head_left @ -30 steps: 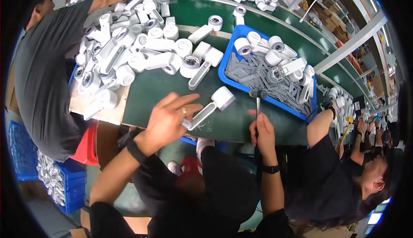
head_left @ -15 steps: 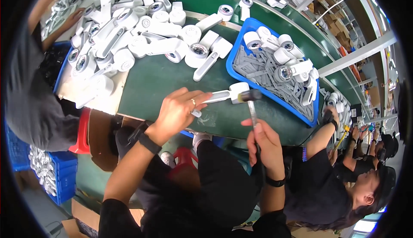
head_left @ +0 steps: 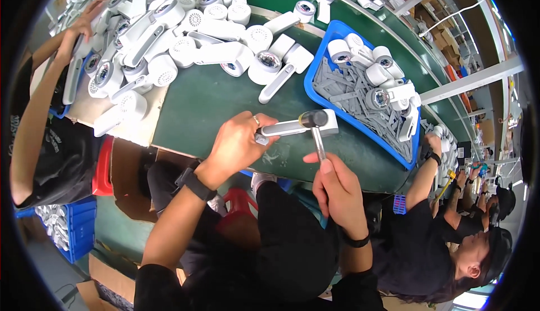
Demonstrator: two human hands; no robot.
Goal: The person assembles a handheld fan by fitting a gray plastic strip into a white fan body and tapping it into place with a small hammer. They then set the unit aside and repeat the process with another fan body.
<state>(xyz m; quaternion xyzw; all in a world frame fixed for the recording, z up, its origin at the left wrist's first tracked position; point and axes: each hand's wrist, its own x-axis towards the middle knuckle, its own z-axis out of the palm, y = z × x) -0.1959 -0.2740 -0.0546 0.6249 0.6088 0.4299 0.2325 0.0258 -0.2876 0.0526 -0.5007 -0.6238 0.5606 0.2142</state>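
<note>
My left hand point(head_left: 241, 143) is closed around the handle end of a white handheld device point(head_left: 287, 127) with a grey strip along its handle. The device's wider head points right, just above the green table. My right hand point(head_left: 337, 190) grips a small hammer point(head_left: 318, 136) with a black head and a metal shaft. The hammer head sits over the spot where the handle meets the device's head and hides part of it. Whether the two touch, I cannot tell. Nearest beyond them lies another white device point(head_left: 277, 84) with a grey strip.
A blue tray point(head_left: 360, 121) of flat grey strips, topped with several white devices, stands to the right. A big pile of similar devices point(head_left: 163, 35) covers the far left. People work on both sides; one person's hand point(head_left: 434, 142) is at the right. A blue crate point(head_left: 81, 229) stands low at left.
The hammer head has moved slightly left and up, onto the device. The held device has rolled, showing its grey strip more fully. At left, the other person's arms have shifted along the pile.
</note>
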